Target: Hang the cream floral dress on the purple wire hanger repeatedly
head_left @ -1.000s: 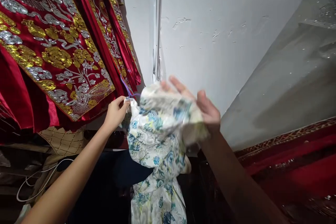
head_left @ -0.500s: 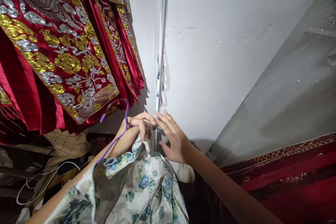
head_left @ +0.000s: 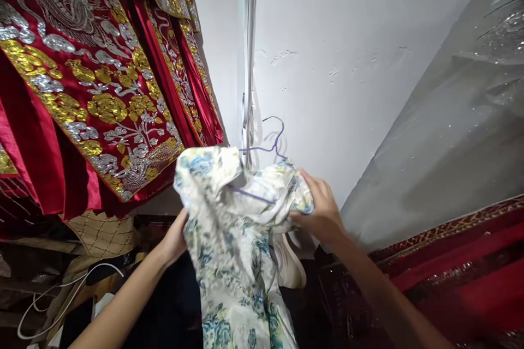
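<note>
A white dress with blue and green flowers (head_left: pixel 233 267) hangs in front of me on a purple wire hanger (head_left: pixel 276 144). The hanger's hook points up, and its lower bar shows through the neck opening. At the dress's left side, my left hand (head_left: pixel 175 237) holds the cloth, its fingertips hidden behind the fabric. My right hand (head_left: pixel 321 204) grips the right shoulder of the dress, thumb low and fingers curled over the cloth.
Red costumes with gold and silver embroidery (head_left: pixel 108 106) hang at the left. A vertical metal strip (head_left: pixel 248 38) runs along the white wall. A pale shoe (head_left: pixel 290 264) lies behind the dress. A white cable (head_left: pixel 24 311) loops at lower left; red cloth (head_left: pixel 470 283) lies at right.
The hanger has gone from my left forearm into the dress's shoulders. My hands have moved apart to either side of the dress, and its neckline now faces me, spread out.
</note>
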Demonstrator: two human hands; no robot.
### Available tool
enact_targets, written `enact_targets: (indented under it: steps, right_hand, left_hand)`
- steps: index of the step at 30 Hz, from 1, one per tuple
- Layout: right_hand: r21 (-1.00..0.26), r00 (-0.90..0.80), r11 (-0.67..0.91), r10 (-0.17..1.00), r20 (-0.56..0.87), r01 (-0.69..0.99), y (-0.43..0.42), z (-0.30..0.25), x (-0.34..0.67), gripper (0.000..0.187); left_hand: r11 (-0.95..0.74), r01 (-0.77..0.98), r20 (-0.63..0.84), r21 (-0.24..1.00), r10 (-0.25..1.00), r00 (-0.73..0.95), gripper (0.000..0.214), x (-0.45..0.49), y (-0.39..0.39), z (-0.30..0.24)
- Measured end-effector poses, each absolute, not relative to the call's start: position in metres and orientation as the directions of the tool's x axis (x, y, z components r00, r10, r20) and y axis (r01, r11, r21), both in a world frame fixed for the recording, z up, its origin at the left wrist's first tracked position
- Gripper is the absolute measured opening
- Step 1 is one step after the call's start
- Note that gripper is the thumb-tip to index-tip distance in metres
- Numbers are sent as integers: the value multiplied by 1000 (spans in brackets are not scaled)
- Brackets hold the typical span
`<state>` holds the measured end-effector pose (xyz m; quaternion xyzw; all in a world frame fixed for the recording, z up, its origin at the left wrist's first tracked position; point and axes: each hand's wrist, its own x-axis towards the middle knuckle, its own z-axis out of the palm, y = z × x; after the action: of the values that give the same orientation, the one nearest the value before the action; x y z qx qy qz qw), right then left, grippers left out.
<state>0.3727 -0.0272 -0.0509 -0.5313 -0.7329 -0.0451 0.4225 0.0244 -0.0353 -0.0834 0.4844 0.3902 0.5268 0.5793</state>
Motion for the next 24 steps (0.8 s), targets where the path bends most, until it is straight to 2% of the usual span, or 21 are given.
enact_targets:
  steps: [2, 4, 6, 8, 10, 12, 14, 16, 17, 18, 19, 21, 24]
  right_hand:
    - [-360, -49, 368, 755, 654, 857, -21, -29, 377, 94]
    - [-285, -123, 385, 756, 643, 878, -17, -6, 367, 94]
    - [-219, -241, 451, 757, 607, 865, -18, 8, 352, 95]
    - [-217, -310, 503, 762, 568, 837, -25, 9, 340, 97]
    - [-251, -321, 531, 757, 569, 809, -39, -3, 335, 98]
    - [-301, -278, 552, 731, 623, 777, -57, -26, 334, 88]
    - [-408, -142, 555, 700, 700, 725, -79, -57, 328, 69]
    - [-611, 87, 519, 716, 693, 598, -101, -91, 312, 52]
    - [-739, 220, 471, 752, 622, 481, -111, -107, 300, 42]
    - [-861, 295, 372, 828, 477, 348, -119, -123, 286, 34]
    - [-936, 303, 263, 895, 328, 236, -125, -136, 272, 32]
    - [-991, 153, 100, 982, 112, 86, -129, -155, 246, 29]
    - [-999, -99, -16, 995, -19, 33, -119, -163, 222, 40]
  left_hand:
    - [62, -276, -20, 959, 988, 154, 76, 25, -47, -103]
    - [81, -280, -49, 957, 991, 121, 72, 36, -58, -119]
    - [47, -263, -43, 964, 999, 21, 72, 53, -68, -132]
    - [30, -264, -66, 964, 989, -132, 75, 66, -78, -145]
    - [47, -270, -121, 962, 957, -264, 75, 73, -89, -159]
    - [97, -269, -187, 958, 924, -333, 75, 72, -102, -176]
    - [147, -297, -252, 944, 900, -356, 77, 69, -115, -191]
    - [180, -335, -300, 925, 887, -352, 80, 66, -126, -204]
    - [192, -344, -311, 919, 889, -336, 81, 66, -131, -208]
    - [198, -339, -311, 920, 895, -321, 82, 66, -136, -211]
    - [196, -319, -298, 927, 903, -311, 82, 67, -140, -213]
    - [167, -250, -239, 954, 926, -292, 82, 69, -147, -212]
    - [149, -151, -182, 977, 953, -241, 76, 72, -159, -203]
